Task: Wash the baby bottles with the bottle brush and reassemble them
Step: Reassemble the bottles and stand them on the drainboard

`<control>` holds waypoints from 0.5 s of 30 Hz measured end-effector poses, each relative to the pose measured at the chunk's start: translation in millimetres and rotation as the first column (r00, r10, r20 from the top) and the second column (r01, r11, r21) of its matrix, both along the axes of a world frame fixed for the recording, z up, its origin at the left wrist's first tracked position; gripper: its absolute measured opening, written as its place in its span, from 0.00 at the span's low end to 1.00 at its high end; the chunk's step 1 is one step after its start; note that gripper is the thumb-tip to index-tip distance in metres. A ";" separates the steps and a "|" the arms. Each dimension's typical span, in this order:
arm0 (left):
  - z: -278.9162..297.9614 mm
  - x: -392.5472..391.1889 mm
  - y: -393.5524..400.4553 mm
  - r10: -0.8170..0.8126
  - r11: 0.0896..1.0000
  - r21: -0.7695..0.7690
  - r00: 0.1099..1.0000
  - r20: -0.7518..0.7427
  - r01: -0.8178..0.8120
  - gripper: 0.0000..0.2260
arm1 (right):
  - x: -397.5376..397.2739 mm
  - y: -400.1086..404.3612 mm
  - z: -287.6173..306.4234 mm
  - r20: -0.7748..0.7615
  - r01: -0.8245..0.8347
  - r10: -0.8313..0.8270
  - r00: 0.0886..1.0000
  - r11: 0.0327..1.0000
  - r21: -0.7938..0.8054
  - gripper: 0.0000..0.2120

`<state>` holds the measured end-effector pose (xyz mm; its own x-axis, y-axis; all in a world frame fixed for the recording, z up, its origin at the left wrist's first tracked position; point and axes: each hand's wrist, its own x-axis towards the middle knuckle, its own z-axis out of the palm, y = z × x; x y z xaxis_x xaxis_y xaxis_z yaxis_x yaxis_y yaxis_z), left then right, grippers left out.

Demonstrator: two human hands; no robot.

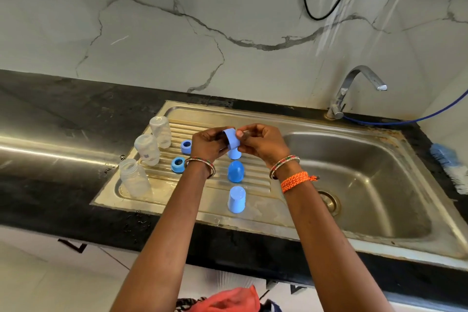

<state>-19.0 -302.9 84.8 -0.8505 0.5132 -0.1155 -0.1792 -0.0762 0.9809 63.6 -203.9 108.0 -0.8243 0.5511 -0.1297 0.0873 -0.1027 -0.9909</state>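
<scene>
Both forearms are reaching out over the sink's draining board (258, 213), meeting above it. Left hand (206, 144) and right hand (263, 143) are together pinching one blue cap (231, 137), its open mouth tilting toward the left hand. Three clear bottles (148, 149) are standing to the left, nearer that hand; two blue rings (178, 164) are lying between.

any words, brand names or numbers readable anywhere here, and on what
No text can be read in this view.
Middle clear bottle: a small bluish printed mark low on its side, too small and blurred to read.
The other two clear bottles, the blue caps, the blue rings and the tap: no lettering visible.
</scene>
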 end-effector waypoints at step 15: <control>-74.0 -56.3 -168.4 0.507 0.676 -0.273 0.701 -0.502 -0.685 0.40 | -104.8 -99.4 -22.0 0.052 -0.251 0.267 0.962 0.797 0.549 0.08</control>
